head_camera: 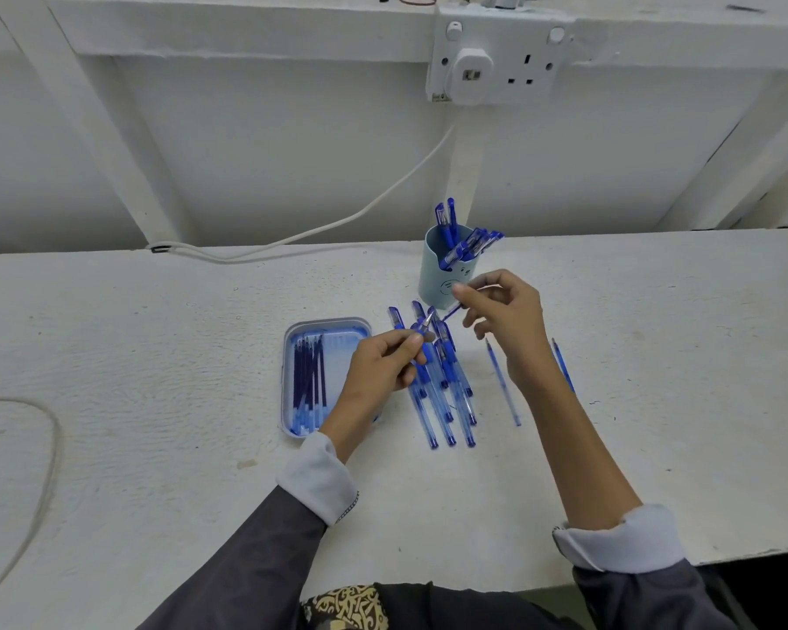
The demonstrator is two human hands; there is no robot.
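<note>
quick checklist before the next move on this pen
1. The left hand has a grip on the pen: ok.
2. The right hand pinches a thin blue part: ok.
3. That blue part meets the pen's tip: not ok, they are apart.
4. There are refills left in the tray: ok.
5. There is room in the cup for another pen: cannot tell.

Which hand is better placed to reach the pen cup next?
Probably right: the right hand, pinching a thin blue part, is close by the cup; the left hand grips a pen nearer the tray.
</note>
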